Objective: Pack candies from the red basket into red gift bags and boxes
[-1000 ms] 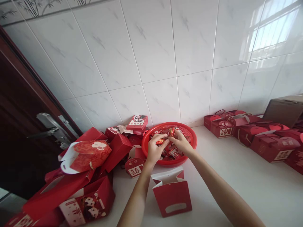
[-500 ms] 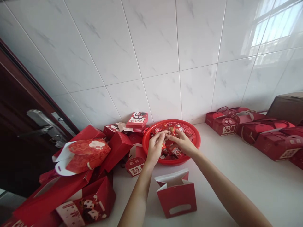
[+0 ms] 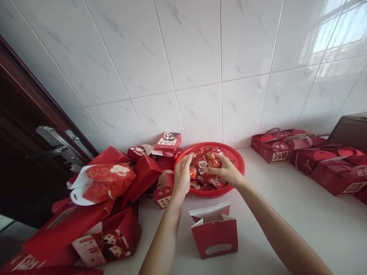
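A red plastic basket of small red wrapped sweets stands against the wall, with both hands over it. My right hand grips a shiny red sweet packet with white lettering between thumb and fingers. At the basket's left side, my left hand is closed, thumb against the fingers; a bit of orange-red wrapper shows by its palm, but what it holds is mostly hidden. Between my forearms, a red paper gift box stands upright with its top open and an oval window low on its front.
Red gift boxes are heaped on the left beside a dark door with a metal handle. Closed boxes with handles line the wall on the right, near a brown carton. White tiles cover the wall behind.
My hands have drawn apart from their fingertip-to-fingertip position above the basket. A red sweet packet now shows in my right hand. The view has shifted slightly.
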The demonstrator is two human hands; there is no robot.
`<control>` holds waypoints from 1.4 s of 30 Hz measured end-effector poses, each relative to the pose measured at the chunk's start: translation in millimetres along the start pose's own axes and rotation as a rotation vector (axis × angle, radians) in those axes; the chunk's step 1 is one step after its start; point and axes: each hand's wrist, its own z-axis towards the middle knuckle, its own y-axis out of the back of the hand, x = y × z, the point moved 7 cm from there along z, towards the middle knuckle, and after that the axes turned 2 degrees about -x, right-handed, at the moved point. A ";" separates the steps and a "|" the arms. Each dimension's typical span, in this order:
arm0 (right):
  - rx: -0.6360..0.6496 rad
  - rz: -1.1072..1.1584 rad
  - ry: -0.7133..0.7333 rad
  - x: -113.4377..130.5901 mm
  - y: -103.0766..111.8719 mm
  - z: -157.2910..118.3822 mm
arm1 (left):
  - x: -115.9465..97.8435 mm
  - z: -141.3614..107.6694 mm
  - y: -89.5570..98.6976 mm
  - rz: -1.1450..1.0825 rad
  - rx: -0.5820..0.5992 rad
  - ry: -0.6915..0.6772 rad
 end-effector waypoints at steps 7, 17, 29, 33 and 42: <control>0.005 -0.128 0.070 23.5 2.6 -9.6 | -11.6 -3.7 0.5 0.081 0.064 -0.033; 0.144 -0.058 0.096 64.3 20.1 -34.0 | -73.4 -73.1 -28.2 0.482 0.458 -0.222; -0.077 -0.173 0.207 86.4 57.5 -48.5 | -52.3 -107.2 -59.2 0.910 0.756 -0.418; -0.097 -0.190 0.211 87.8 59.7 -50.5 | -48.1 -108.5 -61.7 0.932 0.803 -0.413; -0.089 -0.203 0.211 89.0 59.2 -51.9 | -69.6 -88.5 -25.5 0.838 0.911 -0.244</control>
